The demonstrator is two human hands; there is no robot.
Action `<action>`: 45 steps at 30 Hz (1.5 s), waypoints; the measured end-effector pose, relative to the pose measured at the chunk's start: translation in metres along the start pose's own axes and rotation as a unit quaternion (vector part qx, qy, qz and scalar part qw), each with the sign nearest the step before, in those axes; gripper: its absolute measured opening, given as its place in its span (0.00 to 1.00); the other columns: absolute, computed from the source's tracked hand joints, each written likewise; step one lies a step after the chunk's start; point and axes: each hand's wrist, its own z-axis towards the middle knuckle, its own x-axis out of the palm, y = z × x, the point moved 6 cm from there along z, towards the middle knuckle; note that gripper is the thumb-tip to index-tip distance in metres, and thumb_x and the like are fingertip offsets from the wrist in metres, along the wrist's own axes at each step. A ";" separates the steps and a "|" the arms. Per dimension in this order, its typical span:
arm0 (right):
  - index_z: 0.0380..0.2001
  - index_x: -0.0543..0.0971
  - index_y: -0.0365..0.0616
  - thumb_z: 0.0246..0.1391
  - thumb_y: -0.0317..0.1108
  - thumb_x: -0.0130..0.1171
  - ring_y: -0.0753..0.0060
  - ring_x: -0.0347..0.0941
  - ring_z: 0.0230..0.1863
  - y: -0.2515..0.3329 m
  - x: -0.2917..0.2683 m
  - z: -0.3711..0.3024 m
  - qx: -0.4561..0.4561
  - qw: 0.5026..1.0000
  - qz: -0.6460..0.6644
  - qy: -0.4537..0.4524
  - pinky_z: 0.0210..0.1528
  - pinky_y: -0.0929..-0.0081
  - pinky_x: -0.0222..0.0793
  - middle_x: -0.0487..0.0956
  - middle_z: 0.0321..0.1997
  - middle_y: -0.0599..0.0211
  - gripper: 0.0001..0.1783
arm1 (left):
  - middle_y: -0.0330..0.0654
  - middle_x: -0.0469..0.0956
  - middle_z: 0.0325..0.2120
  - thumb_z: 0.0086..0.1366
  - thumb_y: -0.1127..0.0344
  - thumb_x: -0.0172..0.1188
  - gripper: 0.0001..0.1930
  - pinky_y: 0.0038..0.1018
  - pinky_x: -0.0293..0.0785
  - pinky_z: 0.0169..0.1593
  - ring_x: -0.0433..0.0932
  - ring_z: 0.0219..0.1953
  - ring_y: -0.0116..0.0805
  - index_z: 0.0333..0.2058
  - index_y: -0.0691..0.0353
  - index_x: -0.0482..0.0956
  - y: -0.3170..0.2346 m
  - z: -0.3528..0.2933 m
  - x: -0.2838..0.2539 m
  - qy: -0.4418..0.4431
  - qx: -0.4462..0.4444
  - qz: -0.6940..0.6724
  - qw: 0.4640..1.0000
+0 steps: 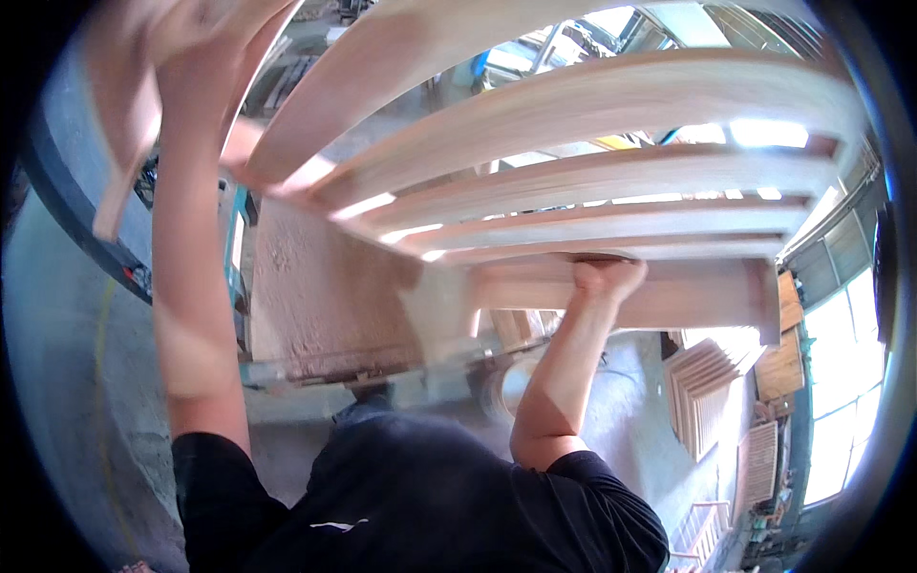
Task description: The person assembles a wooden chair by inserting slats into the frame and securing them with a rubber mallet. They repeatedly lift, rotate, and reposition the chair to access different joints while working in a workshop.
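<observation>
A large pale wooden slatted frame (592, 100) is tilted up in front of me, its long curved slats running across the upper view. My right hand (611, 275) grips its lower rail (688, 291), fingers hooked behind the wood and partly hidden. Raised high at the upper left, my left hand (191, 33) lies against the frame's end pieces. Motion blur smears its fingers, so their grip does not show. Below the frame sits a flat brown work surface (330, 296) covered with wood dust.
A round pale bucket (511, 387) stands on the floor by the bench. Stacked slatted wooden panels (707, 392) lie at the right, with another wooden piece (702, 535) farther down. Bright windows (845, 382) line the right wall. A dark curved band (72, 205) runs along the left.
</observation>
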 end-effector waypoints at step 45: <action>0.59 0.77 0.50 0.59 0.56 0.48 0.54 0.71 0.63 -0.354 -0.009 0.166 0.155 0.955 -0.246 -0.055 0.63 0.51 0.67 0.76 0.62 0.62 0.31 | 0.28 0.64 0.12 0.65 0.58 0.55 0.20 0.25 0.59 0.19 0.62 0.15 0.18 0.15 0.57 0.67 0.378 -0.325 -0.039 -0.233 -0.404 -0.021 0.884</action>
